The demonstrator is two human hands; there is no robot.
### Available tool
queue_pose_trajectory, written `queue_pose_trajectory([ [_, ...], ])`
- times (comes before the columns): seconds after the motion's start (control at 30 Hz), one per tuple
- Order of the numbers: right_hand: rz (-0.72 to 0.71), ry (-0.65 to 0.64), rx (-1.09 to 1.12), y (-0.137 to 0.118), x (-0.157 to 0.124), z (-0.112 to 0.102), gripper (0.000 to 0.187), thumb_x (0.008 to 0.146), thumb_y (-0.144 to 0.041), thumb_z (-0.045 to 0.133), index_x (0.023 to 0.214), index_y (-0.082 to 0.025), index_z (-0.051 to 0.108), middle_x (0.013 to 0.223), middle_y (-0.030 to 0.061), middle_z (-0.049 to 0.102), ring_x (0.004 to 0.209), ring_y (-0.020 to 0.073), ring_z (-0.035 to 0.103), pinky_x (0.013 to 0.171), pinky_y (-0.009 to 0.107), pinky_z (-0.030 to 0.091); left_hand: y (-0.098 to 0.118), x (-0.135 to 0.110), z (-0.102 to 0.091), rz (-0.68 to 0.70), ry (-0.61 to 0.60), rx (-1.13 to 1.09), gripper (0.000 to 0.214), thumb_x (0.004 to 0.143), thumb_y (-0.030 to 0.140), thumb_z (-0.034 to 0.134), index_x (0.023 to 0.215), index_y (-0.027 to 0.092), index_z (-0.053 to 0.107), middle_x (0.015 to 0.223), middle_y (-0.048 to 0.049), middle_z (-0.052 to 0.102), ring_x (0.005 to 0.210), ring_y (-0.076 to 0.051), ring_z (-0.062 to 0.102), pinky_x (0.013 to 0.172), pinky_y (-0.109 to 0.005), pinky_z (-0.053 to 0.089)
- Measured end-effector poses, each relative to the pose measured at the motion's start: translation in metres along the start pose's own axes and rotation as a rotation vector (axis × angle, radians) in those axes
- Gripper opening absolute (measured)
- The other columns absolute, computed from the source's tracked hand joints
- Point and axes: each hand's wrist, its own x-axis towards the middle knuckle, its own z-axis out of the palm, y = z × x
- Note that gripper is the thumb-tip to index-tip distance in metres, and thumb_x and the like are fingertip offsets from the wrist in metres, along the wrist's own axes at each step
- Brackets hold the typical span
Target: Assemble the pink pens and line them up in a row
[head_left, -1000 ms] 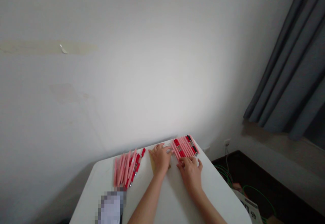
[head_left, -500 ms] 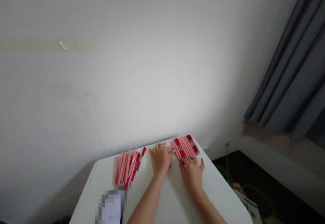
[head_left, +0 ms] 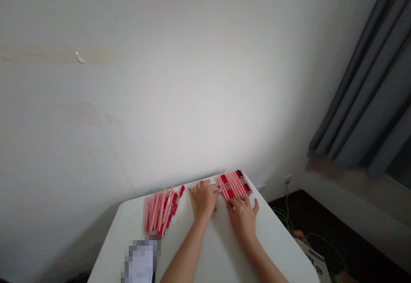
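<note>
A neat row of pens [head_left: 235, 185], mostly pink with a few red and black ones, lies near the table's far right corner. My left hand [head_left: 205, 197] rests over a flat tan piece [head_left: 193, 201], fingers spread, its thumb side at the row's left edge. Most of the tan piece is hidden beneath that hand. At the near ends of the row, my right hand [head_left: 243, 214] has its fingertips against the pens, with the thumb held apart. To the left is a looser pile of pink and red pens [head_left: 160, 210].
The white table [head_left: 218, 257] stands against a pale wall [head_left: 205, 81]. A pixelated patch [head_left: 140, 259] covers something at the near left. On the floor at right are green cables [head_left: 327, 238] and a printed box [head_left: 316, 259]. A grey curtain [head_left: 362, 103] hangs at upper right.
</note>
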Motion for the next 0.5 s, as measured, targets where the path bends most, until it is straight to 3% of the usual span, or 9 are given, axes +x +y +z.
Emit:
queue_pose_trajectory([
  [0.3,-0.007,0.027,-0.028,-0.0019,-0.0002,-0.0024,0.023,0.090,-0.024,0.047,0.084,-0.027,0.069,0.088,0.0020,0.072,0.100,0.0244,0.054,0.104,0.056,0.011,0.0011,-0.0030,-0.0040,0.005,0.014,-0.011,0.022,0.076,0.039,0.063,0.098,0.038,0.069,0.126,-0.0043,0.058,0.123,-0.030,0.041,0.104,-0.071,0.006],
  [0.5,-0.015,0.030,-0.021,-0.0016,-0.0025,-0.0019,0.022,0.090,-0.024,0.047,0.084,-0.027,0.069,0.089,0.0017,0.071,0.101,0.0246,0.052,0.104,0.053,0.013,-0.0028,-0.0097,-0.0070,0.057,0.046,0.021,0.026,0.076,0.039,0.063,0.102,0.035,0.068,0.126,-0.0047,0.058,0.123,-0.030,0.042,0.107,-0.062,0.017],
])
